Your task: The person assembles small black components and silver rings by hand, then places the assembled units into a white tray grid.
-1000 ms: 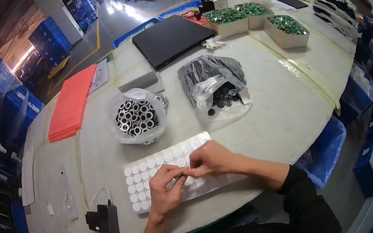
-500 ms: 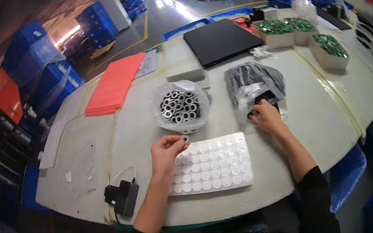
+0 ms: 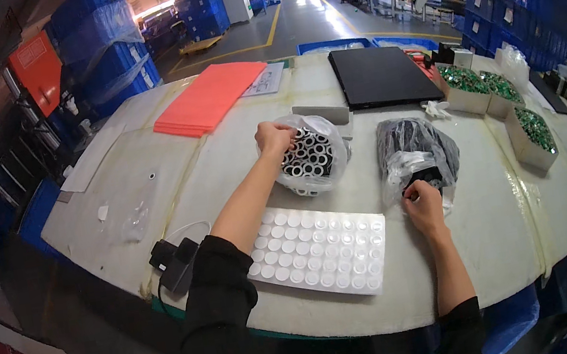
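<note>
My left hand [image 3: 275,137] reaches over the left rim of a clear plastic bag [image 3: 332,178] full of black-and-silver rings [image 3: 308,154]. Its fingers are bent together at the rings, and their tips are partly hidden. At the mouth of a second plastic bag [image 3: 407,135], holding black parts [image 3: 429,174], my right hand [image 3: 423,207] has its fingers pinched; what lies in them is too small to make out. Between my forearms lies a white sheet [image 3: 317,249] with rows of round white discs, partly covered by my left sleeve.
Behind the bags are a stack of orange-red sheets [image 3: 212,98], a grey box [image 3: 322,113] and a flat black panel [image 3: 382,76]. Open boxes of green parts [image 3: 532,130] stand at the right. A black power adapter [image 3: 178,268] with its cable sits near the left front edge.
My left hand has moved from the sheet's far edge, where it pinched a ring, forward to the bag of rings. My right hand stays at the black parts. The view has tilted and shifted.
</note>
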